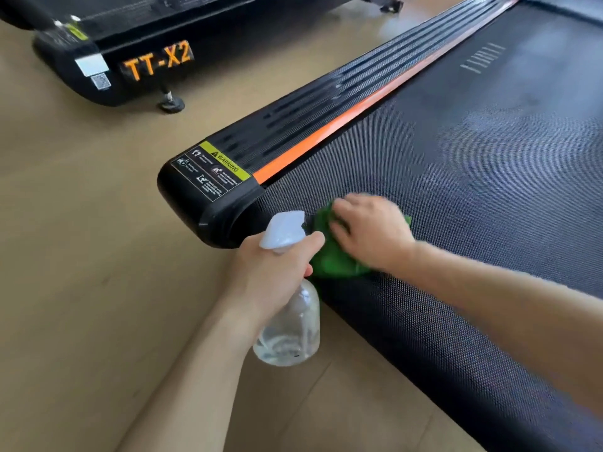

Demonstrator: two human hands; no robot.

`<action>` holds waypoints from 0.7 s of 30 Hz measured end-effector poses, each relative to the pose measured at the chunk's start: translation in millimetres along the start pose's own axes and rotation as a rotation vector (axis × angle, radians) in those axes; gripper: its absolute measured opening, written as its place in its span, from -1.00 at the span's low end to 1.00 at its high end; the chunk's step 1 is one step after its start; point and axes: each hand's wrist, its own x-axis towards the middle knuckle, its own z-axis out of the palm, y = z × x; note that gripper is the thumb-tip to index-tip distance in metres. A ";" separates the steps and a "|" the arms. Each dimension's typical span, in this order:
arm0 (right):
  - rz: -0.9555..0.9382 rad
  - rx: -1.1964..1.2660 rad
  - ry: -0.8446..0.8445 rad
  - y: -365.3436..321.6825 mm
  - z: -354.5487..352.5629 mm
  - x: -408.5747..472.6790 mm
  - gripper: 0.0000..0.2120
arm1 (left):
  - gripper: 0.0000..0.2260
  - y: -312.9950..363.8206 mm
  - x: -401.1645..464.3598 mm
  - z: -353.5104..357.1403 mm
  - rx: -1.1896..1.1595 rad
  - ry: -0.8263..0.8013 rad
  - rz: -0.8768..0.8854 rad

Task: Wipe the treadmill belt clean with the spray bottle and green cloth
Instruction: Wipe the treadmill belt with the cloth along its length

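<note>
Right hand (372, 230) laid on the green cloth (332, 259), fingers curled over the bunched fabric and pressing it flat against the treadmill belt (456, 190) at its rear corner, probably to scrub where spray had landed. Blurred by motion, so exact finger pose hard to tell. Left hand (277, 272) wrapped around the neck of the clear spray bottle (288, 327), nozzle aimed toward the cloth, held off the belt edge above the floor, likely kept ready for another squirt. Pale smudges visible farther up the belt, so apparently much left to wipe. Orange-striped side rail (326, 125) with a warning label (212, 171) just beside the cloth, limiting strokes leftward. Second treadmill marked TT-X2 (156, 65) well apart on the tan floor (81, 223).
</note>
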 end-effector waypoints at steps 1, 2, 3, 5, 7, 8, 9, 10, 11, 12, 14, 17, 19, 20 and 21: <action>0.145 -0.047 0.015 13.0 4.8 20.5 -0.74 | -0.71 -0.1 0.2 -0.8 -0.005 -0.002 -0.001; 0.293 -0.077 0.016 24.1 9.6 38.0 -0.73 | -0.72 0.1 0.2 -1.7 -0.005 -0.005 0.003; 0.389 -0.093 0.018 30.1 14.6 49.4 -0.72 | -0.72 0.4 0.6 -3.0 -0.004 -0.003 0.011; 0.441 -0.115 0.025 23.5 16.1 52.9 -0.72 | -0.72 0.7 2.4 -7.5 -0.003 0.004 0.019; 0.355 -0.090 0.032 1.7 11.1 28.0 -0.75 | -0.71 2.4 1.2 -9.2 -0.003 0.004 0.013; 0.285 -0.059 0.039 -13.1 6.4 10.9 -0.76 | -0.70 4.0 2.4 -9.6 -0.005 0.005 0.013; 0.212 -0.019 0.029 -28.5 0.1 -7.6 -0.77 | -0.70 4.5 1.6 -8.8 -0.007 0.011 0.005; 0.132 0.022 0.013 -41.4 -4.8 -23.3 -0.78 | -0.70 4.8 1.0 -7.7 0.000 0.016 0.001; 0.052 0.046 -0.016 -50.2 -7.3 -35.4 -0.77 | -0.70 5.7 0.8 -6.2 0.011 0.014 0.002; -0.015 0.057 -0.045 -54.0 -8.6 -43.0 -0.76 | -0.70 5.7 0.6 -4.8 0.021 0.011 0.000; -0.111 0.067 -0.070 -44.0 -7.4 -40.2 -0.74 | -0.70 5.2 0.1 -2.8 0.026 0.005 -0.001; -0.032 0.021 -0.007 -12.5 2.3 4.6 -0.74 | -0.73 4.3 0.9 -3.5 0.013 0.007 -0.010; 0.207 -0.037 0.000 11.3 10.9 40.1 -0.73 | -0.74 3.6 -2.5 -6.7 -0.001 0.003 -0.012; 0.317 -0.064 0.006 20.5 15.3 52.7 -0.73 | -0.75 4.8 -2.6 -8.8 -0.006 0.000 0.002; 0.373 -0.085 0.014 23.1 19.1 58.2 -0.72 | -0.75 4.1 -2.8 -10.7 -0.011 0.005 0.010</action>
